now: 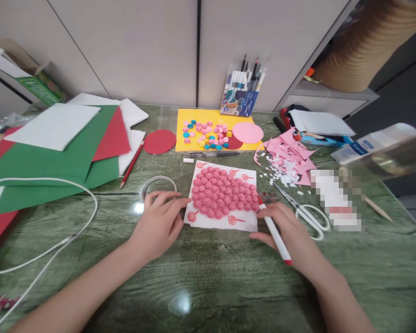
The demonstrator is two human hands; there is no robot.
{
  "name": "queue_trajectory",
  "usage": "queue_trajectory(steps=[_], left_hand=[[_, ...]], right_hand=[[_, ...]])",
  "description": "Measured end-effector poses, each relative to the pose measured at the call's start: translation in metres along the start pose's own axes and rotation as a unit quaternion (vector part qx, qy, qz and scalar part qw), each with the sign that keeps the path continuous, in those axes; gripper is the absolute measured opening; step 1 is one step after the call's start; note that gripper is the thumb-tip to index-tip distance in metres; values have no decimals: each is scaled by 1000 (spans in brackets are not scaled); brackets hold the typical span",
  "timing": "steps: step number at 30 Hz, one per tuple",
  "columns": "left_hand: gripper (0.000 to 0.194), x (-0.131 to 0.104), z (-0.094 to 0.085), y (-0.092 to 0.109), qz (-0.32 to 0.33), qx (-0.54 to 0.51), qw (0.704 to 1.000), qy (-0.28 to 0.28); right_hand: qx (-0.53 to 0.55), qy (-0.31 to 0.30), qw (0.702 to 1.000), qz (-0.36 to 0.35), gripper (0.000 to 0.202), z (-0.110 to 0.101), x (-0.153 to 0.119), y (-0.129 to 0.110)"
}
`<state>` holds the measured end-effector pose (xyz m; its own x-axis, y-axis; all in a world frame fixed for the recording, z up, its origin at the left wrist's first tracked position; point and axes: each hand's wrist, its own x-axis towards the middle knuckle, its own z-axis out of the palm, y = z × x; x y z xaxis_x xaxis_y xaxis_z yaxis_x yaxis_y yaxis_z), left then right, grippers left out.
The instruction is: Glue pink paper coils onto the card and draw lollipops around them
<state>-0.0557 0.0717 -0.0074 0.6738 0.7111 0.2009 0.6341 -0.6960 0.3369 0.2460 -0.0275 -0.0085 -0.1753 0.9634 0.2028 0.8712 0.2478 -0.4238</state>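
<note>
A white square sheet [213, 224] lies on the table in front of me. A cluster of pink round pieces with dark dots at their centres [220, 192] covers its middle. Red lollipop-like swirls [231, 220] are drawn around the cluster. My right hand [293, 236] grips a white marker with red ends [276, 236]; its red tip is at the right edge of the cluster. My left hand [159, 224] rests with fingers stretched out, the fingertips at the sheet's left edge. A ring of tape [158, 178] lies just beyond it. White-handled scissors [312, 219] lie right of my right hand.
A yellow sheet [211, 115] with several small coloured pieces lies behind, near a marker pack [241, 92]. Pink paper scraps [291, 150] are at the right. Green paper [48, 157], a red pencil [132, 164] and a white cable [94, 208] occupy the left.
</note>
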Motion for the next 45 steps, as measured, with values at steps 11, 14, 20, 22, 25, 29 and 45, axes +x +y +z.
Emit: queue_trajectory(steps=[11, 14, 20, 22, 25, 29, 45], left_hand=[[26, 1, -1, 3, 52, 84, 995, 1], [25, 1, 1, 1, 58, 97, 994, 3], [26, 2, 2, 0, 61, 99, 993, 1], [25, 2, 3, 0, 63, 97, 993, -1], [25, 2, 4, -1, 61, 89, 994, -7], [25, 1, 6, -3, 64, 79, 995, -7], [37, 0, 6, -3, 8, -32, 999, -8]], right_hand=[[262, 25, 918, 297, 10, -1, -5, -10], [259, 45, 918, 296, 17, 1, -1, -13], [268, 87, 911, 301, 25, 3, -1, -14], [277, 78, 908, 303, 22, 4, -2, -15], [255, 67, 913, 311, 23, 6, -3, -16], [228, 63, 923, 305, 24, 10, -3, -18], [218, 57, 924, 308, 26, 12, -1, -23]])
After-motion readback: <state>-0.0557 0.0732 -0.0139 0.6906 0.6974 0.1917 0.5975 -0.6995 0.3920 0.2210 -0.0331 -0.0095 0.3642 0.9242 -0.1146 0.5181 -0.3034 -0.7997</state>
